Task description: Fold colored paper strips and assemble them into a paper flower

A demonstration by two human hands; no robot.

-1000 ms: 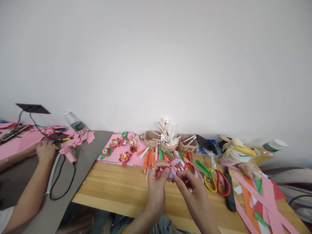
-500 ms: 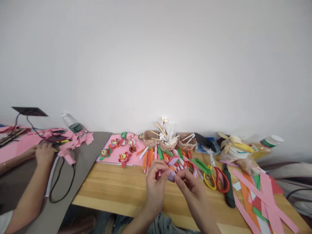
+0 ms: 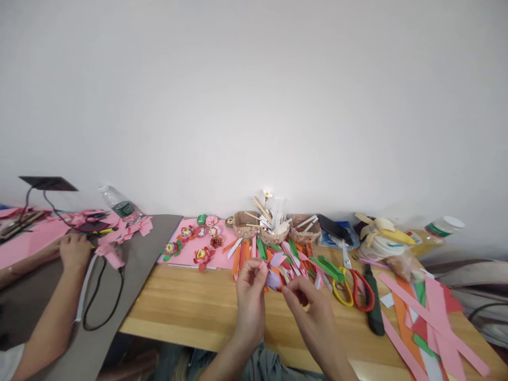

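My left hand (image 3: 251,299) is closed, its thumb and fingers pinching a small folded lilac paper piece (image 3: 273,279) with petal-like flaps, held above the table. Beside it, my right hand (image 3: 311,312) has its thumb and index finger drawn together at the paper's right edge. Whether those fingertips grip the paper or anything small is too fine to tell. Just beyond both hands lies a pile of coloured paper strips (image 3: 244,258) in orange, green, pink and white. Finished paper flowers (image 3: 202,255) sit on a pink sheet (image 3: 182,259) to the left.
Small woven baskets (image 3: 305,233) with sticks and white rolls stand by the wall. On the right are scissors (image 3: 362,291), a dark-handled tool (image 3: 373,312), a banana (image 3: 392,235) and long strips (image 3: 426,315). A co-worker's arm (image 3: 55,317) and a pink glue gun (image 3: 111,253) are left.
The lilac piece now shows more of its spread flaps. My right fingertips have drawn slightly away and down from my left hand, which has turned a little.
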